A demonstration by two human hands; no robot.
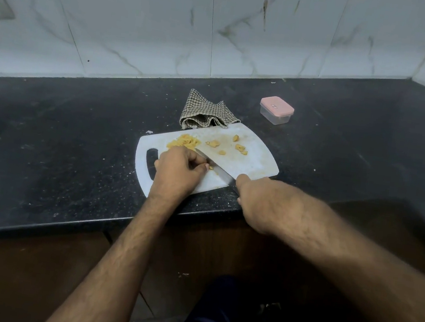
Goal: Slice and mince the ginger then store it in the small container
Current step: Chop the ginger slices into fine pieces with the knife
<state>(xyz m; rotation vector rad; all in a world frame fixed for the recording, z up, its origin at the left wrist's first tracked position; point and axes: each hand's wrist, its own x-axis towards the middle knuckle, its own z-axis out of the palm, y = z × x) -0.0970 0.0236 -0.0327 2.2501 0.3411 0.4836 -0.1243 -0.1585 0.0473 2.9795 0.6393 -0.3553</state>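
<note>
Head view, the only one I have. The white cutting board (pixel 257 164) lies at the centre of the frame on the dark surface (pixel 58 139), near its front edge. My left hand (pixel 176 173) rests on the board's lower left part, fingers curled down onto a small piece of ginger (pixel 211 167) that shows just at the fingertips; most of that piece is hidden under the hand. The shredded ginger pile (pixel 184 142) sits just above the left hand, touching its upper edge. Loose ginger chunks (pixel 240 148) lie scattered further right on the board, apart from both hands.

My right hand (pixel 260 203), lower right of the board, grasps the knife (pixel 218 170) by the handle, which the hand covers. The blade runs up and left across the board, right beside the left fingertips.

The small container (pixel 276 110), pink lid on, stands upper right of the board, well apart from the hands. A checked cloth (pixel 204 113) lies bunched at the board's upper edge.
</note>
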